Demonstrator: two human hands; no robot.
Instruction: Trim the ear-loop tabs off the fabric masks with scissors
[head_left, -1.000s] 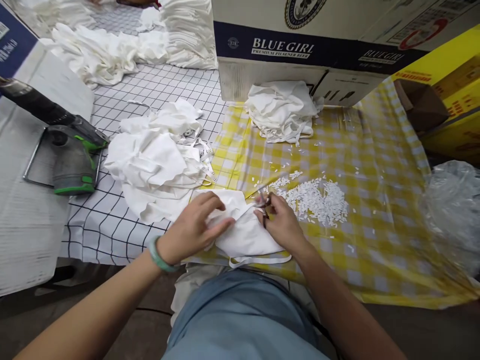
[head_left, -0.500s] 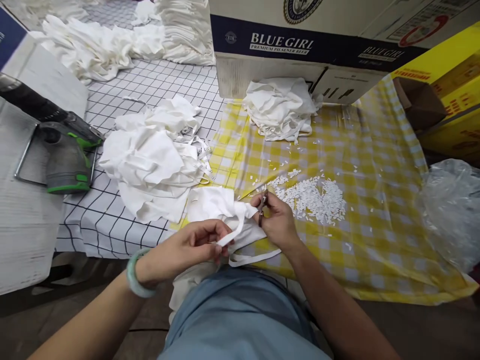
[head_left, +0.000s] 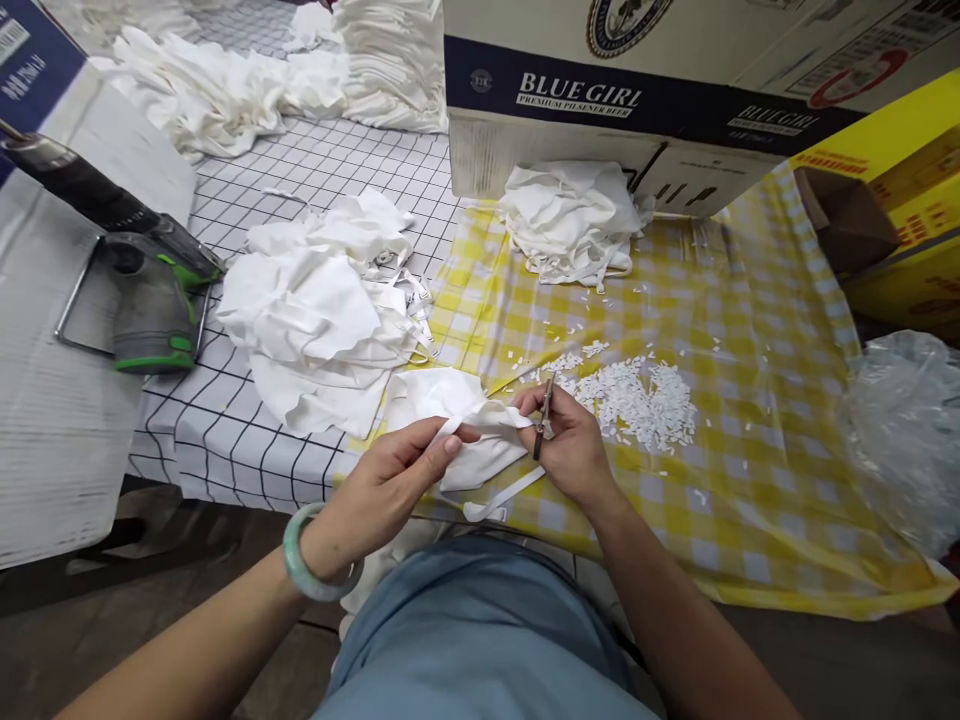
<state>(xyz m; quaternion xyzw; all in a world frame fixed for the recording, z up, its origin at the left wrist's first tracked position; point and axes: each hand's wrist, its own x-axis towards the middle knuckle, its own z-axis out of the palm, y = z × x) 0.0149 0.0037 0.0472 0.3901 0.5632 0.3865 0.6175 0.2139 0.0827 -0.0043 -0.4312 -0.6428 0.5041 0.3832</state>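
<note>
My left hand (head_left: 394,485), with a green bangle at its wrist, pinches a white fabric strap (head_left: 450,428) between thumb and fingers. The strap belongs to a white cloth piece (head_left: 431,392) lying at the table's front edge. Small dark metal thread snips (head_left: 546,405) are held upright in my closed right hand (head_left: 576,450). That hand's fingertips also take hold of the cloth's right end. Below, a loose strap (head_left: 517,490) hangs out over the yellow checked cover. Small white cut bits (head_left: 637,400) are scattered just beyond my right hand.
A heap of white cloth pieces (head_left: 300,310) lies left, and a smaller heap (head_left: 566,220) sits against a cardboard beer box (head_left: 555,150). A grey-green handheld tool (head_left: 154,310) stands far left. Clear plastic bag (head_left: 907,430) at right; stacked white cloth (head_left: 394,65) behind.
My left hand has moved up and right along the strap, closer to my right hand. My right hand has shifted slightly right, still holding the snips. The whole view has shifted a little.
</note>
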